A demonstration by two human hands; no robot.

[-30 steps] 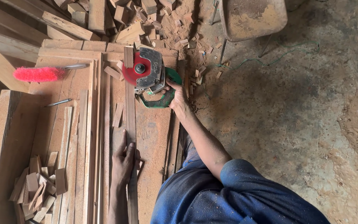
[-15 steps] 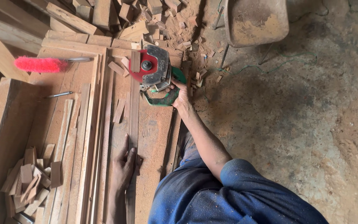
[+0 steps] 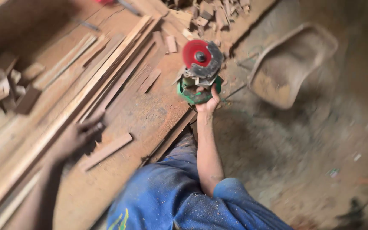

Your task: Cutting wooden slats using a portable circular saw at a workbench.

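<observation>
Nearest the camera, the person's blue, sawdust-flecked clothing (image 3: pixel 167 200) is filling the lower middle of the view, and both arms are reaching away from it. The left hand (image 3: pixel 75 138) is blurred; it is lying over the long wooden strips (image 3: pixel 64 110) on the left, just beside a short loose wood offcut (image 3: pixel 106 150), but I cannot tell whether its fingers are curled around a strip or only pressing on it. The right hand (image 3: pixel 208 101) is closing firmly around the green handle of a circular saw (image 3: pixel 199 68), which is sitting further out, tipped so its red blade disc is facing the camera, over the far right edge of the bench.

To handle this well, I judge the grip on the saw should be staying full and tight, with the blade kept turned away from the body, while the other hand is keeping well apart from it, as it is now.

The workbench (image 3: pixel 150 115) is running as rough, dusty reddish planks, carrying stacked strips on the left and small blocks (image 3: pixel 5 85) at the far left. Beyond, more cut scraps (image 3: pixel 209 15) are piling up at the far edge. On the right, the dirt floor is lying under sawdust, and a worn wheelbarrow tray (image 3: pixel 290 64) is resting far right.
</observation>
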